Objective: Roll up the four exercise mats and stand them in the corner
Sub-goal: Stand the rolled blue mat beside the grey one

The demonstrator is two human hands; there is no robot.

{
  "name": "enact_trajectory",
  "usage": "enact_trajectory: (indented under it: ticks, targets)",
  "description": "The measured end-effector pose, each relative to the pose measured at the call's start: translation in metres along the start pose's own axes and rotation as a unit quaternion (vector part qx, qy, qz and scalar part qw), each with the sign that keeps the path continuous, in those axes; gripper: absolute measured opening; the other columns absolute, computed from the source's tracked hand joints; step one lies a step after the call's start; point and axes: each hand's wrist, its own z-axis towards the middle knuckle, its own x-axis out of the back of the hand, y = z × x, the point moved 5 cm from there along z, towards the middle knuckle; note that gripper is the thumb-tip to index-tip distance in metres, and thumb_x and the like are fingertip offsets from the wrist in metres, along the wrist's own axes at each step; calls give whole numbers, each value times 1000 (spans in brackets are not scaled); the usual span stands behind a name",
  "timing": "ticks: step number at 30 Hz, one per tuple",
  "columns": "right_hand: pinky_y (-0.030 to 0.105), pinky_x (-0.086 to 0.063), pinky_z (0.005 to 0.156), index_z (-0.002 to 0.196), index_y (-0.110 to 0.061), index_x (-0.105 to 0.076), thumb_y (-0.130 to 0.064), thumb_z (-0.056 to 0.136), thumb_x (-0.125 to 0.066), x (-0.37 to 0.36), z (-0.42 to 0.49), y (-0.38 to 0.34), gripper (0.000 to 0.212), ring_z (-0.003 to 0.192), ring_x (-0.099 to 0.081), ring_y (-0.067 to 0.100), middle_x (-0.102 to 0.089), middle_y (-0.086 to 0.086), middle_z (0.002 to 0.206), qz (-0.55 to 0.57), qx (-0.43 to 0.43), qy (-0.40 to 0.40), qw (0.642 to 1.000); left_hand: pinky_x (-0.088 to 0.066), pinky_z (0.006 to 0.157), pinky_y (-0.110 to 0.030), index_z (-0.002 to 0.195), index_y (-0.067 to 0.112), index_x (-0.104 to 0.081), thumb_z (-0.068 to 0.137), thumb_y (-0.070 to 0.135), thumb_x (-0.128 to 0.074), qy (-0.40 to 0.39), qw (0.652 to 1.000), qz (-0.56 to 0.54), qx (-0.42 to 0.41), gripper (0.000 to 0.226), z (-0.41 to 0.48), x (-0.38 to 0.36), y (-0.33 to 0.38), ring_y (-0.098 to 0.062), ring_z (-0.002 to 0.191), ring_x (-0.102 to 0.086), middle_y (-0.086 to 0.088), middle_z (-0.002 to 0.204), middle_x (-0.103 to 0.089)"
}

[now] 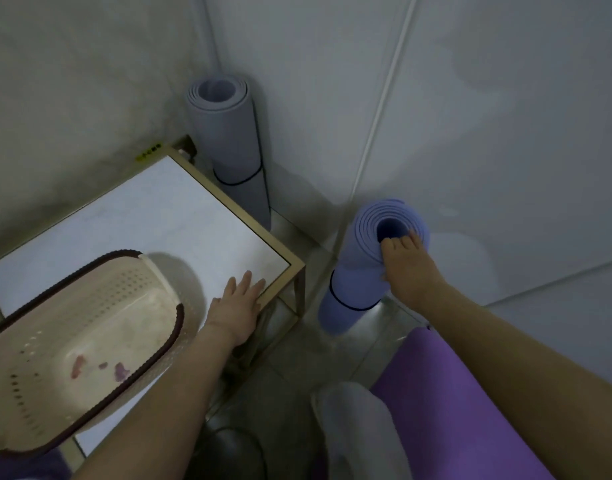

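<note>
Beside the counter (180,216), the right hand (408,268) has its grip clamped atop the blue mat (356,271); the left hand (237,306) lies flat, fingers straight. Best walk it upright against the grey mat (228,140).

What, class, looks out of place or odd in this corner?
The blue rolled mat, gripped at its top by the right hand, stands apart from the grey rolled mat in the corner. Pinkish marks, stains or scraps, dot the bottom of the basket on the table.
</note>
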Motion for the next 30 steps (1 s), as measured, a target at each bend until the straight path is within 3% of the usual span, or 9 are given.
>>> enact_trajectory:
  ticks: [5,13,16,19,22,30]
  targets:
    - [39,0,118,140,-2,-30,-15,94,-53,10,25,-12,53,133,-32,28,-40,14,139,8,11,-7,1000,-24,115,-44,152,32,2,102,24,-34,-28,999,-6,16,61,11,17,2,-26,146,7,4,159,14]
    - [38,-5,118,134,-7,-35,-20,90,-57,39,112,-18,51,128,-39,25,-46,10,134,-21,83,-31,996,-19,115,-41,152,23,-7,101,19,-35,75,996,-17,50,58,57,60,-7,-26,146,-4,-4,160,1]
    - [36,-15,115,124,-6,-44,-22,89,-57,58,146,-21,40,119,-46,25,-53,11,123,-28,122,-39,991,-23,114,-40,152,22,-8,101,19,-35,76,995,-22,61,57,78,75,-16,-27,145,-7,-6,159,0]
    - [35,-36,102,104,-3,-57,-24,76,-72,84,181,-26,38,95,-59,25,-64,14,99,-21,178,45,983,-27,112,-38,152,21,-6,101,20,-34,60,995,-22,71,58,98,90,-23,-27,145,-8,-7,159,0]
    - [32,-24,106,116,-7,-49,-28,86,-60,98,205,-34,38,108,-51,25,-58,12,113,-6,188,-6,982,-22,115,-40,152,20,-5,100,20,-36,68,993,10,101,60,116,105,-35,-29,146,-3,-8,159,5]
    - [34,-23,103,124,-7,-49,-30,87,-61,125,265,-59,45,111,-52,27,-60,10,117,10,211,55,976,-11,116,-49,152,23,-3,100,22,-35,69,986,16,154,61,139,121,-63,-29,146,0,-7,159,2]
